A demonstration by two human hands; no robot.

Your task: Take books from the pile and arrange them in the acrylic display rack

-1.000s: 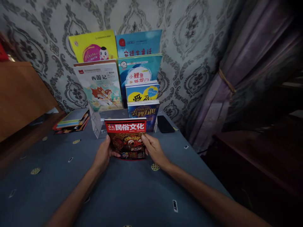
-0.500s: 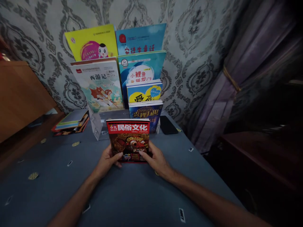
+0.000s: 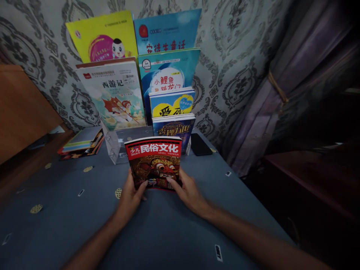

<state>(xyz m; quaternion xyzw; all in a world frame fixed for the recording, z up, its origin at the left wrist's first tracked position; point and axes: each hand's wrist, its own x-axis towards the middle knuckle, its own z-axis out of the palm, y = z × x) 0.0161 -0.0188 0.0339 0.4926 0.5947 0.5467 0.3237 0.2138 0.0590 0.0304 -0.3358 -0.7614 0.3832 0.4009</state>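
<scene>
A red and dark book [image 3: 156, 165] with a masked figure on its cover is held upright, leaning back, by both hands. My left hand [image 3: 134, 193] grips its lower left corner, thumb on the cover. At the lower right corner my right hand [image 3: 188, 191] holds it the same way; the fingers behind are mostly hidden. Just beyond stands a clear rack [image 3: 111, 146] with books in tiers: a white one [image 3: 118, 95], a yellow one [image 3: 104, 35], a blue one [image 3: 168, 32], a teal one [image 3: 168, 71], a blue-yellow one [image 3: 172, 105] and a dark blue one [image 3: 184, 131].
A pile of thin books [image 3: 81, 142] lies at the left on the grey-blue table [image 3: 157, 232]. Right of the rack rests a black phone [image 3: 200, 144]. Behind are a patterned wall and a tied curtain [image 3: 253, 112]; an orange-brown box [image 3: 25, 108] stands far left.
The view has shifted slightly, with the rack now higher and larger in it. The red book appears a little more tilted, its top edge bowed, still in both hands.
</scene>
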